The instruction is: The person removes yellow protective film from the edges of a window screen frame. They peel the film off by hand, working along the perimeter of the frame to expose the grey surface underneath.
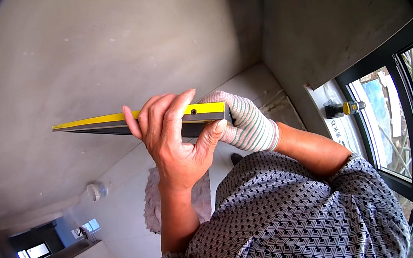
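Note:
A long straight bar (105, 119), yellow along the top with grey and black below, is held level in front of my chest. It looks like a levelling straightedge; its exact kind is unclear. It narrows away to the left, and a small round screw or hole shows near its right end. My left hand (170, 134), bare, grips it with fingers over the yellow edge and thumb below. In a white glove with thin stripes, my right hand (248, 123) wraps the bar's right end from behind. Most of its fingers are hidden by the bar.
A bare plastered wall (101, 54) rises ahead and meets another wall at a corner. On the right, a yellow-and-black power tool (345, 109) rests on the sill by a dark-framed window (405, 117). A bucket (96, 191) and a greyish-pink mat (154, 202) lie on the pale floor.

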`<action>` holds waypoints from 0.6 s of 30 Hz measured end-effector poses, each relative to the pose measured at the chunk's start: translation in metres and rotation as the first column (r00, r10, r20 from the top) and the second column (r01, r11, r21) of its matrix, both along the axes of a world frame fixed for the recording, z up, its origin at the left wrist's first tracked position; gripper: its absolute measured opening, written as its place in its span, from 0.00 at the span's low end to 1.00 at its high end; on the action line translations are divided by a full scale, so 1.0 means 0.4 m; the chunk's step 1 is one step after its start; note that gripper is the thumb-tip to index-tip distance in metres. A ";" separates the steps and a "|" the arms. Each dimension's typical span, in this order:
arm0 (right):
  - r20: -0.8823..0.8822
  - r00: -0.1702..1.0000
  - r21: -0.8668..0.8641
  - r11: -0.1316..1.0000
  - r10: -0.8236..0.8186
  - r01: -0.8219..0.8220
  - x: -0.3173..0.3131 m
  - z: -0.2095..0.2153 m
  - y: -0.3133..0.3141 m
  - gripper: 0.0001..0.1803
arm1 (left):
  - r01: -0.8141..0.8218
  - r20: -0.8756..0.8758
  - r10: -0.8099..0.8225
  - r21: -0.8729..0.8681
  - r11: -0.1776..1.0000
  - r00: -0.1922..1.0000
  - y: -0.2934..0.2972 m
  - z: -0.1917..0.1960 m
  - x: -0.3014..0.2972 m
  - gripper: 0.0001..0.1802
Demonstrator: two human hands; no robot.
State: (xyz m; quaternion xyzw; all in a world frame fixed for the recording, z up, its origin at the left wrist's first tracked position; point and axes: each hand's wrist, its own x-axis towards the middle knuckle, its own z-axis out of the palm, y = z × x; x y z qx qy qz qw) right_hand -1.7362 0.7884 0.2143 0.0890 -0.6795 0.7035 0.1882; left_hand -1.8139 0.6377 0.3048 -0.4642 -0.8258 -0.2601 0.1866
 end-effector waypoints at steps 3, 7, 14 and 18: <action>-0.010 1.000 -0.034 0.999 0.012 -0.012 0.006 -0.006 0.001 0.24 | 0.016 0.013 -0.016 0.000 1.000 1.000 0.006 -0.005 0.010 0.32; 0.029 0.999 -0.081 0.996 0.031 -0.029 0.009 -0.010 0.008 0.24 | 0.030 0.037 -0.030 0.006 1.000 0.999 0.013 -0.005 0.006 0.31; 0.025 0.999 -0.093 0.995 0.035 -0.033 0.010 -0.014 0.014 0.23 | 0.050 0.049 -0.052 0.041 0.998 0.997 0.024 -0.019 0.010 0.29; 0.056 0.998 -0.086 0.996 0.038 -0.033 0.023 -0.015 0.011 0.22 | 0.056 0.057 -0.058 0.050 0.997 0.997 0.027 -0.021 0.028 0.27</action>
